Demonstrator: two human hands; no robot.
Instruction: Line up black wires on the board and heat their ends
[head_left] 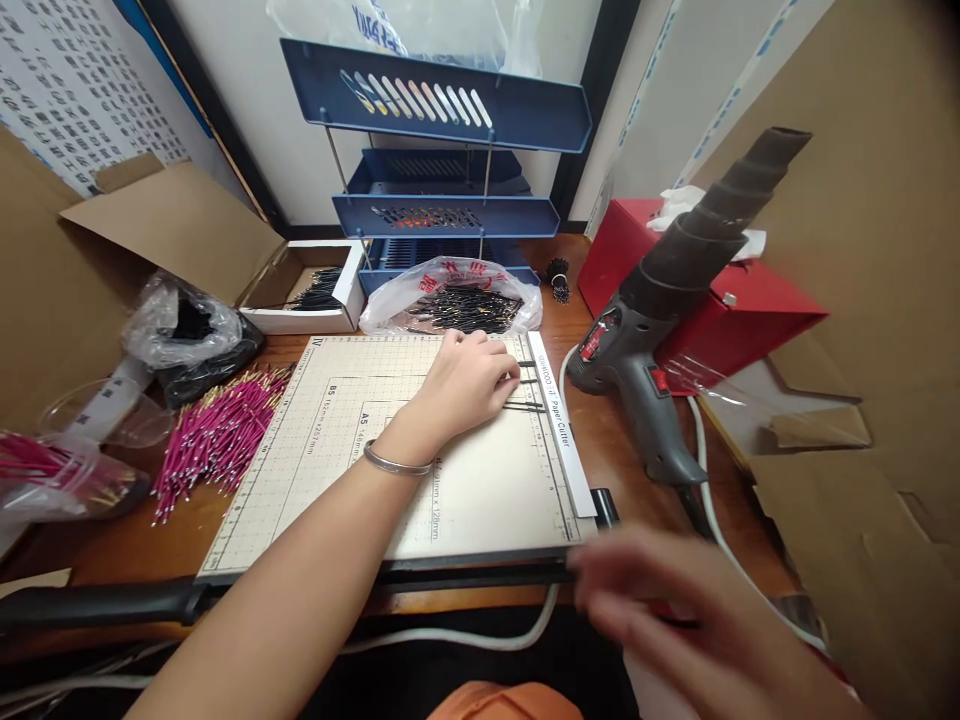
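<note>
My left hand (466,382) rests on a beige paper cutter board (322,470), fingers curled and pressed on thin black wires (526,393) that lie against the white cutting rail (561,420). A metal bangle sits on that wrist. My right hand (675,620) hovers low at the front right, blurred by motion, fingers spread, near the cutter's black front edge (480,573). Nothing shows in it.
A grey heat gun (660,330) lies right of the cutter with its white cord. Pink wires (217,435) pile at the left. A plastic bag of black wires (457,300), a white box, blue shelf trays (442,110), a red box (720,300) and cardboard surround the desk.
</note>
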